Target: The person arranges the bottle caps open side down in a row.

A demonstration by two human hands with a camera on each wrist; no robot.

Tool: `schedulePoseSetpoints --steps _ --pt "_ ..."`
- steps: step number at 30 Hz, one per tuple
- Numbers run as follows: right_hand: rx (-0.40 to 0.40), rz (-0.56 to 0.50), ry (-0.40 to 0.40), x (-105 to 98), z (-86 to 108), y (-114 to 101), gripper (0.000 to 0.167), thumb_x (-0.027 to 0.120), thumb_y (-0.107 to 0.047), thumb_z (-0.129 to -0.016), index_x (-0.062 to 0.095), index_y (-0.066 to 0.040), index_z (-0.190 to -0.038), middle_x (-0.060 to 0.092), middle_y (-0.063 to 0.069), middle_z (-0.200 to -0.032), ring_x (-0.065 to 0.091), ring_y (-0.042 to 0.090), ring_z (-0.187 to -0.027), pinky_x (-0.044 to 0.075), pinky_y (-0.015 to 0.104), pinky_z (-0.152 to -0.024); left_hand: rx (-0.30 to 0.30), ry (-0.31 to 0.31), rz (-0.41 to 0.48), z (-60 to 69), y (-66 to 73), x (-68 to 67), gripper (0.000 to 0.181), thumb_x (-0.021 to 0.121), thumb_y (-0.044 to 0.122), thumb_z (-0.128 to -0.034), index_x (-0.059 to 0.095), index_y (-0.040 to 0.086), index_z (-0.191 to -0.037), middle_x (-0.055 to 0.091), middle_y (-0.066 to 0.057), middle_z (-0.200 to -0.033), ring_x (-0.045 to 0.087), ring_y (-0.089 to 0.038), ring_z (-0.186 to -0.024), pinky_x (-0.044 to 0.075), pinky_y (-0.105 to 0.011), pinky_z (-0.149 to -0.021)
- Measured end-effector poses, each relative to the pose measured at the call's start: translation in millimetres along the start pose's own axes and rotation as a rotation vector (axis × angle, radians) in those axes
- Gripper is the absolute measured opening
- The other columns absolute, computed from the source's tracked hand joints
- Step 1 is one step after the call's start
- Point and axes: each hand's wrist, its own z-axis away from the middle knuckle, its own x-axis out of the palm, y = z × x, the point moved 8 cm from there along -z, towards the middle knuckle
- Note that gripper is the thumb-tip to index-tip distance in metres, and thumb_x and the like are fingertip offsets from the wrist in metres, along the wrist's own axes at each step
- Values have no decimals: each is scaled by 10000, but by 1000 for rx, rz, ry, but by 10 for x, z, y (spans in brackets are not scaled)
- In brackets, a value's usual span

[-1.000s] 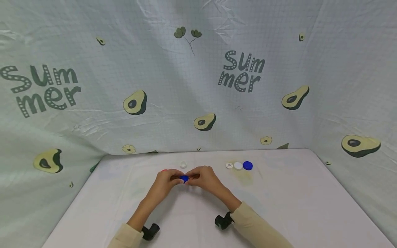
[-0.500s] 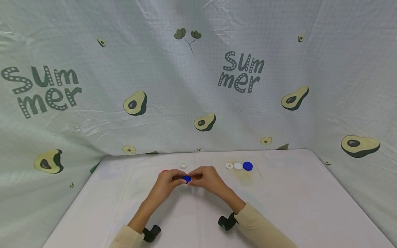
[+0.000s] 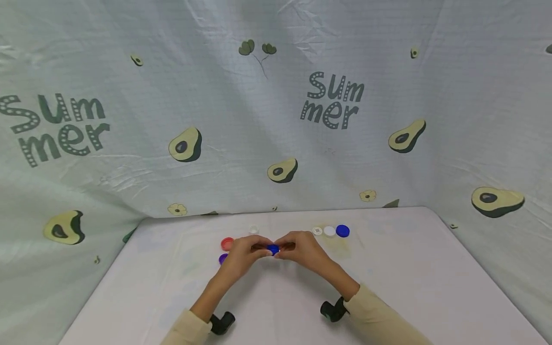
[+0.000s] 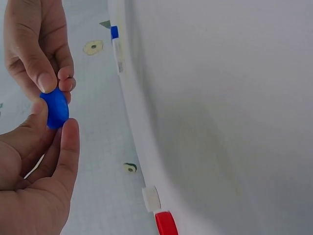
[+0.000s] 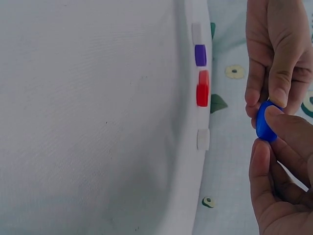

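Note:
A small round blue cap [image 3: 273, 249] is held between both hands above the table, near its middle in the head view. My left hand [image 3: 243, 254] pinches its left side with thumb and fingers, and my right hand [image 3: 304, 250] pinches the right side. In the left wrist view the blue cap [image 4: 56, 108] stands on edge between the fingertips of the left hand [image 4: 41, 171] and the right hand [image 4: 36, 49]. The right wrist view shows the same blue cap [image 5: 266, 121] with the right hand [image 5: 283, 176] below and the left hand [image 5: 279, 54] above.
On the table [image 3: 388, 287], a red cap [image 3: 227, 244] and a purple cap [image 3: 223, 258] lie left of the hands. A pale cap [image 3: 253, 230] lies behind them. Back right stand two white caps [image 3: 329, 231] and a larger blue cap [image 3: 342, 231]. A patterned cloth hangs behind.
Both hands have moved to the right with the blue cap between them. The red cap shows more fully now, and the purple cap has come into sight beside the left hand.

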Motion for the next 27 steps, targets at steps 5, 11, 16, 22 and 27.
schedulePoseSetpoints --steps 5,11,16,22,27 --pt "-3 5 -2 -79 66 5 277 827 -154 -865 780 -86 -1129 734 -12 -987 654 84 -818 573 199 -709 -2 -24 27 -26 19 74 201 729 95 -927 739 26 -1116 740 -86 -1064 712 -222 -951 598 -274 -835" --pt "11 5 -9 -184 194 114 276 812 -195 -886 771 -104 -1143 726 -33 -1001 661 86 -839 582 209 -736 -10 -80 72 -54 75 197 219 735 138 -936 745 49 -1136 747 -64 -1072 718 -180 -933 596 -255 -825" --pt "-34 28 -3 -287 324 129 287 798 -199 -899 758 -120 -1172 716 -53 -1024 662 83 -879 581 208 -801 -23 -118 85 -82 134 301 248 754 165 -928 745 57 -1151 751 -49 -1069 720 -157 -930 597 -257 -828" --pt "-199 20 94 -426 433 42 307 799 -145 -888 718 -129 -1183 706 -38 -1104 692 121 -999 581 254 -880 -30 -117 126 -121 176 370 254 752 192 -934 753 61 -1152 759 -56 -1069 725 -162 -939 594 -256 -838" --pt "-438 66 169 -527 550 -105 335 805 -8 -843 731 -157 -1133 709 -34 -1112 705 126 -1016 589 251 -855 -60 -152 236 -142 197 407 281 762 202 -928 745 78 -1179 757 -42 -1091 724 -160 -978 582 -251 -873"
